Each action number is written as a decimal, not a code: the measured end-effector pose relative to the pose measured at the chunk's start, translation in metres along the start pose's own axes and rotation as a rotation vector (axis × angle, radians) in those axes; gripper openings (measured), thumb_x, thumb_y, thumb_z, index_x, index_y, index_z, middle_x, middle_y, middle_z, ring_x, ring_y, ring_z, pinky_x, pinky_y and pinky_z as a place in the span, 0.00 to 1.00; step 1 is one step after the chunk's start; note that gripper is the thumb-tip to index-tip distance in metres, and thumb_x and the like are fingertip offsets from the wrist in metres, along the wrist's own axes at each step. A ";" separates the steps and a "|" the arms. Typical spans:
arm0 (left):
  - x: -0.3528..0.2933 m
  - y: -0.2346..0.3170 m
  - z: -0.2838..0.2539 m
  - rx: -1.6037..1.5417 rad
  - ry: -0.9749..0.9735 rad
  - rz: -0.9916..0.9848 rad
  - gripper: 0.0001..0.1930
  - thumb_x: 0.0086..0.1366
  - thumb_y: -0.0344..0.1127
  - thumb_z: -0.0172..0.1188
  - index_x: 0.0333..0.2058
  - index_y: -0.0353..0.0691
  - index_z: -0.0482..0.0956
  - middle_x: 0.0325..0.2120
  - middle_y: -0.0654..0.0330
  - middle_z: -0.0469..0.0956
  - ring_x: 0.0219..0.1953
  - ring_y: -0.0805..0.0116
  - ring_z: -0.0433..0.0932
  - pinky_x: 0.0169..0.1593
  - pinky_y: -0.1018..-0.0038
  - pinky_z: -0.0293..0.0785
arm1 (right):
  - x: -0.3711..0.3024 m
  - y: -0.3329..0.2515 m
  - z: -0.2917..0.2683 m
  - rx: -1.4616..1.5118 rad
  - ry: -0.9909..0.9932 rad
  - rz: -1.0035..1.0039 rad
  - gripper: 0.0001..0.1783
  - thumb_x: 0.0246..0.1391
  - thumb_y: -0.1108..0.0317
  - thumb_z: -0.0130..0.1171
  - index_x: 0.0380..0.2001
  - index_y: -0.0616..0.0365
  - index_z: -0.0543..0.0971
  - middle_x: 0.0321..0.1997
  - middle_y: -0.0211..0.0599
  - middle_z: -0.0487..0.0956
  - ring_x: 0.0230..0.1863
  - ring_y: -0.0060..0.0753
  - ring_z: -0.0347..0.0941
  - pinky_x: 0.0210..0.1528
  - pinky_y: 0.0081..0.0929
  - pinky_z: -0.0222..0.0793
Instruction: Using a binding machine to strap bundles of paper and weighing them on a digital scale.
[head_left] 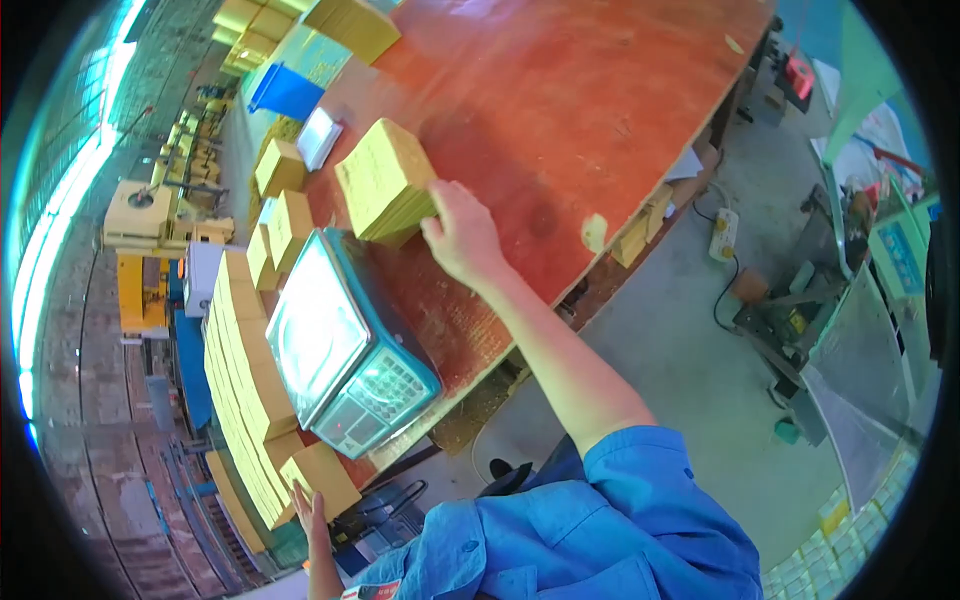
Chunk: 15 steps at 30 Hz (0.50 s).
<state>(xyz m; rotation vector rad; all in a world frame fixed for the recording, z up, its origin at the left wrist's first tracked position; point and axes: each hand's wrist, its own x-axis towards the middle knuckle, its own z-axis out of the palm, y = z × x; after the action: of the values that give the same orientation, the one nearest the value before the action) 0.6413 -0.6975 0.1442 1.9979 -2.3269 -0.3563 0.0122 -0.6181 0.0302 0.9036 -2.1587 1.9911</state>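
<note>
My right hand (465, 235) reaches over the red table to the side of a yellow-brown stack of flat paper pieces (385, 180). Its thumb and forefinger are spread against the stack's near right edge, not wrapped round it. Just below the stack sits a teal digital weighing scale (345, 345), its shiny metal pan bare and its keypad toward me. At the lower left my left hand (312, 520) has its fingers stretched out beside a small brown carton (322, 478), seemingly touching its lower side. That carton stands at the near end of a long row of similar cartons (240, 370).
More brown cartons (285, 225) stand beyond the scale, near a white pad-like object (318, 138). A blue bin (287, 92) and a larger carton (352, 28) are farther off. The table's edge (640, 200) runs along the right; a power strip (724, 235) lies on the floor.
</note>
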 end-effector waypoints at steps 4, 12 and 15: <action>0.006 -0.061 -0.001 0.217 0.163 0.290 0.25 0.65 0.40 0.54 0.61 0.46 0.66 0.67 0.44 0.53 0.68 0.36 0.49 0.67 0.52 0.51 | 0.008 -0.009 -0.018 0.184 0.045 0.085 0.19 0.52 0.72 0.55 0.49 0.63 0.75 0.50 0.51 0.77 0.53 0.51 0.73 0.56 0.39 0.68; -0.008 -0.014 0.011 0.073 0.196 0.075 0.37 0.60 0.50 0.60 0.67 0.53 0.60 0.66 0.39 0.52 0.64 0.38 0.57 0.66 0.55 0.54 | -0.117 -0.109 -0.084 0.582 -0.181 0.254 0.08 0.58 0.76 0.46 0.31 0.63 0.77 0.34 0.37 0.79 0.34 0.23 0.70 0.40 0.23 0.66; -0.010 -0.006 0.013 0.058 0.263 0.100 0.37 0.58 0.51 0.61 0.66 0.53 0.61 0.66 0.39 0.54 0.61 0.37 0.61 0.63 0.54 0.59 | -0.209 -0.161 -0.072 0.511 -0.868 0.283 0.10 0.58 0.74 0.52 0.40 0.62 0.79 0.38 0.37 0.82 0.39 0.26 0.77 0.44 0.25 0.72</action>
<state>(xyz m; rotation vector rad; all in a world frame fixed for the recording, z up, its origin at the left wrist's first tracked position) 0.6464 -0.6869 0.1313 1.8146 -2.2823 -0.0181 0.2339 -0.4729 0.0950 1.9296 -2.2283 2.7182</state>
